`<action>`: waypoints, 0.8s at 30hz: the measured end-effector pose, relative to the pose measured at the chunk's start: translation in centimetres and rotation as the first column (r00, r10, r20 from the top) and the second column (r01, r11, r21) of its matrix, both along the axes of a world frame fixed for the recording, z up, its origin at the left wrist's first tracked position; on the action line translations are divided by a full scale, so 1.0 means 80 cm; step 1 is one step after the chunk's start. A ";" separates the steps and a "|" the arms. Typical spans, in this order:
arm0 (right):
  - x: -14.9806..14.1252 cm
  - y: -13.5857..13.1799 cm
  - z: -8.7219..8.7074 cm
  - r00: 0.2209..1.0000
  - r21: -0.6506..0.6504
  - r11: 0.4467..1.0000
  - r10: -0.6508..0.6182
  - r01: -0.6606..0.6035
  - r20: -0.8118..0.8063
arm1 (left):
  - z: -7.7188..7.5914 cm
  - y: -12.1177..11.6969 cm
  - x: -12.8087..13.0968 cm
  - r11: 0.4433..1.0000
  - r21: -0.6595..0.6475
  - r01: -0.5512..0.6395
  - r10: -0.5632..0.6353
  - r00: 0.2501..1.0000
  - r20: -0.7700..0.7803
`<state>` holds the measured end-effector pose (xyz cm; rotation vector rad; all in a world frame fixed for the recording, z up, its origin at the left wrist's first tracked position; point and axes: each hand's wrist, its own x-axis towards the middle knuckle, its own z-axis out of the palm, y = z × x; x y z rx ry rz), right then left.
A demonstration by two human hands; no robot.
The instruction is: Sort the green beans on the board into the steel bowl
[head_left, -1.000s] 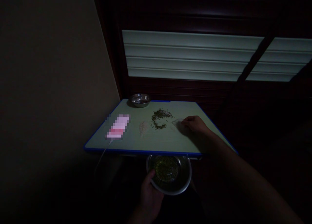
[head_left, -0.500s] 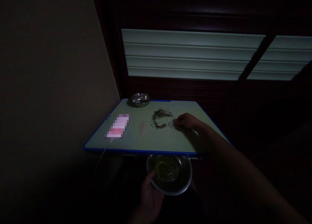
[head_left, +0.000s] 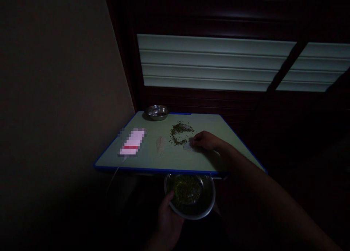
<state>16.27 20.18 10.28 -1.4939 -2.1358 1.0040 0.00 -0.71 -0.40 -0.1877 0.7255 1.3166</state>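
My left hand grips the rim of a steel bowl of green beans, held just below the near edge of a pale green table with a blue border. My right hand rests on the table with its fingers curled, touching a small pale patch that I cannot make out. Just left of its fingertips lies a loose pile of green beans. The room is dark, so finger detail is poor.
A second, smaller steel bowl stands at the table's far left corner. A blurred pink-white flat object with a cable lies at the left. A faint pale smear marks the middle. A wall stands left, a louvred window behind.
My right hand has slid left and slightly nearer across the table, towards the bean pile, with the pale patch moving along at its fingertips. The left hand and bowl stay put.
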 end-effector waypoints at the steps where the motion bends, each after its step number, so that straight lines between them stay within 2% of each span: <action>1: -0.002 -0.004 0.001 1.000 -0.007 1.000 -0.014 0.014 -0.005 | -0.002 0.000 0.000 1.000 0.011 0.005 -0.005 1.000 0.002; 4: -0.002 -0.016 0.008 0.995 -0.043 0.996 -0.077 0.075 -0.063 | -0.007 0.001 -0.001 0.999 0.038 0.008 -0.009 1.000 0.005; 8: 0.018 -0.031 0.014 0.956 -0.126 0.970 -0.229 0.208 -0.185 | -0.008 -0.001 -0.002 0.999 0.034 0.016 -0.017 1.000 0.011; 14: 0.045 -0.058 0.008 0.921 -0.187 0.917 -0.376 0.352 -0.106 | -0.008 -0.002 -0.002 0.999 0.048 0.015 -0.016 1.000 0.012; 19: 0.030 -0.073 -0.002 0.911 -0.158 0.908 -0.403 0.387 -0.084 | -0.007 0.000 -0.002 0.999 0.038 0.027 -0.028 1.000 0.012; 24: 0.007 -0.074 -0.010 0.933 -0.158 0.931 -0.346 0.328 -0.102 | -0.005 -0.001 -0.002 0.998 0.063 0.007 -0.008 1.000 0.023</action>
